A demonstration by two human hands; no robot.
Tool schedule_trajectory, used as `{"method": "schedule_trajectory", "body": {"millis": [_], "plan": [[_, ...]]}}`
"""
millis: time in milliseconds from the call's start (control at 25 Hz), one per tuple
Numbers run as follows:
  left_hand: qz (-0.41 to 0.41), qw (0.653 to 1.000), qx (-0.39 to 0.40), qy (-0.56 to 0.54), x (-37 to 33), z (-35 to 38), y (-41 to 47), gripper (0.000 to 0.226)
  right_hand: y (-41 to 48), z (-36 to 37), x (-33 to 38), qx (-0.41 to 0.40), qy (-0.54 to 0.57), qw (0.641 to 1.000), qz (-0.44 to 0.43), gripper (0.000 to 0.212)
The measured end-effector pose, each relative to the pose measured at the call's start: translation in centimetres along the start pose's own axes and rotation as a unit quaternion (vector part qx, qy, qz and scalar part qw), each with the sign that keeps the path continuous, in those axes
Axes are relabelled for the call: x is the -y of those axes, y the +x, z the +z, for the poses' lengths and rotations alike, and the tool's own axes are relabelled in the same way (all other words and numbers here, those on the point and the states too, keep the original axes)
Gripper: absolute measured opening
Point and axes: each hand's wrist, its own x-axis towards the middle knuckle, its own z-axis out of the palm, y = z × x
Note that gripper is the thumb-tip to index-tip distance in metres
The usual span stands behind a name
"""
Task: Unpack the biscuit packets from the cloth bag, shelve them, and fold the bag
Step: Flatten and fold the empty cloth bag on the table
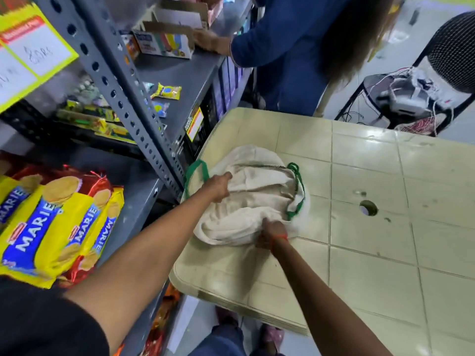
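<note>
A cream cloth bag (253,199) with green handles lies crumpled near the left edge of the beige plastic table (372,227). My left hand (219,187) grips the bag's cloth on its left side, close to a green handle. My right hand (271,233) pinches the bag's near edge against the table. Yellow and blue Marie biscuit packets (51,227) lie stacked on the grey shelf (136,199) at the lower left. I cannot tell whether anything is still inside the bag.
A grey perforated shelf upright (128,98) runs between shelf and table. Small snack packets (167,91) lie on a higher shelf. A person in blue (295,47) stands behind the table handling a box (164,43). A black chair (437,80) with wires stands at the right.
</note>
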Motion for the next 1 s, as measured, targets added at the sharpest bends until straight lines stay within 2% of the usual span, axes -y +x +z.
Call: {"method": "schedule_trajectory", "body": {"millis": [40,80,160,200,240,280,320,360,440,520,600,720,840,960,1000], "plan": [[-0.012,0.999,0.024,-0.028,-0.2,0.7,-0.9,0.055,0.2,-1.5,0.8,-0.036,0.003,0.999,-0.026,0.019],[-0.03,0.995,0.069,-0.07,-0.5,1.4,-1.8,0.054,0.9,-3.0,1.3,-0.084,0.011,0.995,-0.044,0.024],[-0.054,0.97,0.163,-0.174,-1.1,2.3,-3.3,0.041,3.8,-6.0,1.0,-0.153,-0.014,0.986,-0.058,0.053],[-0.052,0.963,0.164,-0.205,-1.3,2.4,-3.5,0.032,7.9,-7.5,-0.7,-0.158,-0.03,0.986,-0.047,0.067],[-0.056,0.965,0.117,-0.228,-1.6,2.2,-3.4,0.031,11.0,-8.3,-2.1,-0.159,-0.032,0.986,-0.033,0.078],[-0.064,0.967,0.039,-0.244,-2.0,2.0,-3.4,0.034,11.6,-8.7,-2.5,-0.153,-0.026,0.988,-0.021,0.083],[-0.07,0.967,-0.041,-0.241,-2.3,2.0,-3.1,0.034,10.2,-8.6,-2.2,-0.149,-0.001,0.989,-0.021,0.079],[-0.062,0.967,-0.094,-0.229,-2.4,2.0,-2.9,0.034,8.8,-8.4,-2.1,-0.134,0.017,0.991,-0.018,0.066],[-0.02,0.976,-0.067,-0.207,-3.5,2.5,-3.0,0.045,2.2,-7.5,-0.3,-0.111,0.027,0.993,-0.015,0.028],[-0.019,0.97,-0.021,-0.243,-4.4,3.7,-3.2,0.048,0.7,-7.9,-0.6,-0.09,0.033,0.995,0.009,0.004],[-0.04,0.95,-0.041,-0.308,-4.9,4.0,-3.6,0.024,0.3,-8.8,-0.7,-0.072,0.043,0.996,0.019,0.016],[-0.057,0.933,-0.095,-0.342,-5.6,3.6,-3.6,0.033,-0.4,-10.3,-0.2,-0.061,0.071,0.995,0.021,0.02],[-0.048,0.908,-0.136,-0.394,-6.2,2.0,-4.5,0.02,-1.6,-11.7,0.7,-0.052,0.134,0.99,0.006,0.038],[-0.045,0.91,-0.146,-0.386,-6.3,0.9,-5.5,0.016,-2.6,-13.1,1.5,-0.017,0.102,0.994,-0.039,0.04],[-0.048,0.916,-0.166,-0.363,-6.2,0.5,-6.1,0.014,-2.8,-13.6,1.5,-0.03,0.05,0.996,-0.068,0.043]]}}
